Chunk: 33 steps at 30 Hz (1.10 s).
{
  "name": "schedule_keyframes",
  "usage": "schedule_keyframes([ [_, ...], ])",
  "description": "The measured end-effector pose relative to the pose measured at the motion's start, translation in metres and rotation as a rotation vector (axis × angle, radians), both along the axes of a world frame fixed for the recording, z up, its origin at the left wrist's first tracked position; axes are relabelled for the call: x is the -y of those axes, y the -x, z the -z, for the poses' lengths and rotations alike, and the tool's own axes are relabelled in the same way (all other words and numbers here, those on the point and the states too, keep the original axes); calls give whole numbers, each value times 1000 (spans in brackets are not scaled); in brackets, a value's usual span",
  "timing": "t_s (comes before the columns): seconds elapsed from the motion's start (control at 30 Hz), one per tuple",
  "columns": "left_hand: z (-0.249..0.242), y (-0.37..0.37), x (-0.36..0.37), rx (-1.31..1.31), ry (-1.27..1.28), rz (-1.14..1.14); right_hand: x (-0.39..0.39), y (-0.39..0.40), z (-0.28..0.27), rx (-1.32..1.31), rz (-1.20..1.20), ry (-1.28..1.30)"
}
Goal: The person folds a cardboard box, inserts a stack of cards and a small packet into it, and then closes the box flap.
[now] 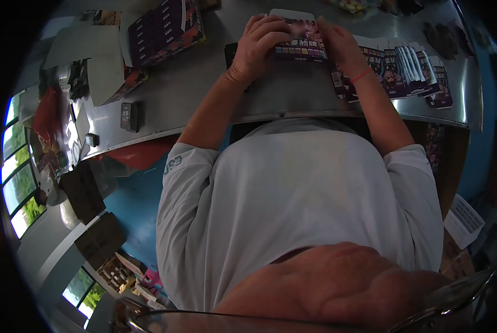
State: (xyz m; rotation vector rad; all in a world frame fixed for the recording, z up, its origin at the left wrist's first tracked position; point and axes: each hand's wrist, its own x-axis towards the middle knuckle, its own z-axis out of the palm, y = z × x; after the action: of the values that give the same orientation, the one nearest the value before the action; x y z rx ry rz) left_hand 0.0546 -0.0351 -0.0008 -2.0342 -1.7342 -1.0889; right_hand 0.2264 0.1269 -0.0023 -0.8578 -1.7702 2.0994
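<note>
A purple printed carton (301,51) with a raised pale flap is between my two hands above the metal table. My left hand (264,43) is closed over its left side, with fingers bent across the upper part. Along the carton's right edge, my right hand (341,46) grips it, the fingertips partly hidden. A red string circles my right wrist. Just right of that wrist lies a row of overlapping purple printed packs (395,69), with several silvery packet edges among them.
Large purple boxes (162,36) stand on the metal table (182,83) at the left. A small dark box (129,116) lies near its front edge. Colourful small items (352,5) are at the back. Cardboard cartons (99,238) stand on the blue floor, and another person (51,194) is at the far left.
</note>
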Motion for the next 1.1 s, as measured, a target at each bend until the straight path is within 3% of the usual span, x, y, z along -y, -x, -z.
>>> schedule_keyframes([
  [0.07,-2,2,2,-200,-23,-78,-4,11,13,-140,-67,-35],
  [0.13,-1,4,5,-232,-66,-222,-3,12,13,-224,-30,-141],
  [0.23,11,4,13,552,14,-175,6,12,14,-301,-6,-213],
  [0.33,14,-2,15,1102,219,-166,7,13,19,-364,-44,-318],
  [0.73,0,9,17,1433,393,65,10,19,24,-244,2,-322],
  [1.1,7,10,16,1415,357,55,17,18,27,-242,3,-497],
])
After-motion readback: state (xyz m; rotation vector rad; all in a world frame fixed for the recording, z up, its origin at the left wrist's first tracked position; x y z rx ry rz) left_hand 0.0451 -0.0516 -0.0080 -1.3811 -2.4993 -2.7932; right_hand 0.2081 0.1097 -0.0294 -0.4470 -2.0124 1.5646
